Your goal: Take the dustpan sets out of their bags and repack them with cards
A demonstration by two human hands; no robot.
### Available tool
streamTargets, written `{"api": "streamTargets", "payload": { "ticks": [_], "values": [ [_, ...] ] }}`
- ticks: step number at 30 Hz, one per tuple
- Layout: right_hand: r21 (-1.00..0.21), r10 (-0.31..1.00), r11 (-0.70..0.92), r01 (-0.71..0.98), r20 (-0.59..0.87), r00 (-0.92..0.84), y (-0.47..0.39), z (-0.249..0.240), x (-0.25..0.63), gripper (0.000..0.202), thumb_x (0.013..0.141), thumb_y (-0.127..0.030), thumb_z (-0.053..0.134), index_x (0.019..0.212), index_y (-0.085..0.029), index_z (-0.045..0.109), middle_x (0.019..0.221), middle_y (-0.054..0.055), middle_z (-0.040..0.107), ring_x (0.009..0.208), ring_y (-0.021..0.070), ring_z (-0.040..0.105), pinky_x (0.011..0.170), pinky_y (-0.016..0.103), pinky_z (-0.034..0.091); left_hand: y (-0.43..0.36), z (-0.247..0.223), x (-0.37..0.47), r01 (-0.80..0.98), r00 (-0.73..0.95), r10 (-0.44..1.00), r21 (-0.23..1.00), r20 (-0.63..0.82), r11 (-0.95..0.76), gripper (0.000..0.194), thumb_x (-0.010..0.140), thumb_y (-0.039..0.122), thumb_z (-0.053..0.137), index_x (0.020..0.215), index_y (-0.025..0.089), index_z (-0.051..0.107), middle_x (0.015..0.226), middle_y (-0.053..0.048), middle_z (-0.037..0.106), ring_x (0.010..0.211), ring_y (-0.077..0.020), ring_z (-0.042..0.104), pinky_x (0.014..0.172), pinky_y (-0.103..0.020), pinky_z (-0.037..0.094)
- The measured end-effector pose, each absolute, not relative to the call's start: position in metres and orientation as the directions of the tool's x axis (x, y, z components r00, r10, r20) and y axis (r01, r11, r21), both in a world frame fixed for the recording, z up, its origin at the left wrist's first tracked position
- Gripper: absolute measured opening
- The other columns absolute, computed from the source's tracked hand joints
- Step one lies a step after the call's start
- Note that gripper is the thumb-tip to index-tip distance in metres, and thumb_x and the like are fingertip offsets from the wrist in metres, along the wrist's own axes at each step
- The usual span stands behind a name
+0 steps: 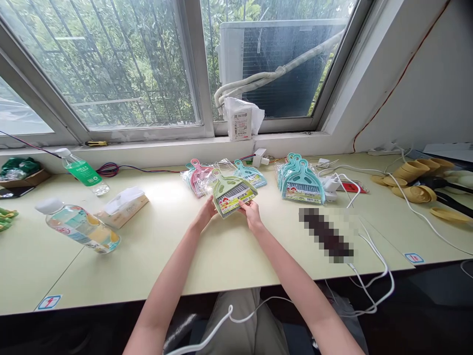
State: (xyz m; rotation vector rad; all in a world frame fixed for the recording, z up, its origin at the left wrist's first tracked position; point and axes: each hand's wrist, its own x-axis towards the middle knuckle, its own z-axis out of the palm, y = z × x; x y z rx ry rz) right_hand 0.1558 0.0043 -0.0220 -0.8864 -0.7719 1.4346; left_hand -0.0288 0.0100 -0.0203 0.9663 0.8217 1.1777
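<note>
Head view: wrapped blue plastic dustpans [303, 180] are grouped at right on the pale yellow table [225, 266]. A wrapped pink plastic dustpan [198, 173] is placed behind the wrapped light-green plastic dustpan-and-brush set [233, 191], which is gripped near its lower corners by the left hand [205, 213] and right hand [252, 213], forearms [172, 266] extended forward.

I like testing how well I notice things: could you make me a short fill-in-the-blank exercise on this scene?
1. The left hand and right hand hold a dustpan set coloured pale ____.
2. The overlapping blue sets lie to the ____ of the hands.
3. The green-labelled bottle has a ____ cap.

Missing words: green; right; white.
</note>
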Motion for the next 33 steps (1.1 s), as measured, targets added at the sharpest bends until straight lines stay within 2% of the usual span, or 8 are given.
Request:
{"api": "streamTargets", "payload": {
  "ticks": [3, 6, 11, 15, 25, 33],
  "values": [
    [-0.882, 0.998, -0.060, -0.467, -0.049, -0.035, 0.002, -0.021, 0.153, 0.028, 0.069, -0.025, 0.075, 0.090, -0.016, 0.059, 0.088, 0.005, 0.070, 0.081, 0.0185, 0.068, 0.079, 0.036, 0.059, 0.012, -0.022, -0.031, -0.368, 0.092, 0.995, 0.928, -0.033, 0.064, 0.049, 0.080, 0.045, 0.062, 0.121, 0.020, 0.054, 0.119, -0.008, 0.064, 0.107, -0.0252, 0.061, 0.085, -0.037, 0.053],
    [-0.892, 0.999, -0.044, -0.450, -0.030, -0.039, 0.000, -0.021, 0.150, 0.032, 0.070, -0.027, 0.074, 0.095, -0.017, 0.057, 0.093, 0.005, 0.069, 0.084, 0.0187, 0.067, 0.081, 0.036, 0.058, 0.010, -0.021, -0.032, -0.352, 0.057, 0.997, 0.933, -0.054, 0.070, 0.046, 0.075, 0.038, 0.067, 0.115, 0.018, 0.056, 0.115, -0.009, 0.066, 0.100, -0.0241, 0.064, 0.080, -0.034, 0.055],
    [-0.886, 0.998, 0.020, -0.462, -0.009, 0.060, -0.003, -0.020, 0.150, 0.048, 0.067, -0.022, 0.074, 0.108, -0.025, 0.051, 0.111, 0.002, 0.063, 0.100, 0.0179, 0.062, 0.084, 0.034, 0.056, 0.005, -0.019, -0.026, -0.332, 0.045, 0.999, 0.943, -0.016, 0.030, 0.050, 0.075, 0.037, 0.069, 0.118, 0.017, 0.054, 0.114, -0.009, 0.065, 0.097, -0.0230, 0.064, 0.080, -0.034, 0.055],
    [-0.877, 0.995, -0.015, -0.481, -0.061, 0.080, -0.002, -0.020, 0.153, 0.048, 0.064, -0.018, 0.073, 0.107, -0.025, 0.053, 0.109, 0.001, 0.064, 0.103, 0.0169, 0.060, 0.086, 0.030, 0.054, 0.003, -0.020, -0.022, -0.249, 0.019, 0.998, 0.967, 0.055, -0.048, 0.055, 0.076, 0.041, 0.068, 0.124, 0.020, 0.050, 0.116, -0.009, 0.064, 0.097, -0.0228, 0.064, 0.077, -0.034, 0.055],
    [-0.756, 0.978, -0.197, -0.624, -0.195, -0.072, -0.001, -0.020, 0.150, 0.026, 0.066, -0.020, 0.076, 0.088, -0.018, 0.063, 0.095, 0.002, 0.071, 0.088, 0.0153, 0.066, 0.082, 0.026, 0.056, 0.007, -0.019, -0.025, -0.222, -0.064, 0.993, 0.968, 0.102, -0.114, 0.067, 0.071, 0.046, 0.071, 0.128, 0.019, 0.048, 0.112, -0.010, 0.066, 0.093, -0.0247, 0.066, 0.071, -0.032, 0.055],
    [-0.713, 0.976, -0.217, -0.667, -0.161, -0.145, 0.001, -0.020, 0.149, 0.015, 0.071, -0.014, 0.072, 0.083, -0.016, 0.064, 0.089, 0.003, 0.072, 0.088, 0.0140, 0.068, 0.089, 0.025, 0.054, 0.008, -0.016, -0.033, -0.231, -0.076, 0.990, 0.964, 0.115, -0.130, 0.068, 0.072, 0.045, 0.070, 0.131, 0.021, 0.046, 0.118, -0.010, 0.064, 0.100, -0.0258, 0.063, 0.074, -0.033, 0.055]
  ]
}}
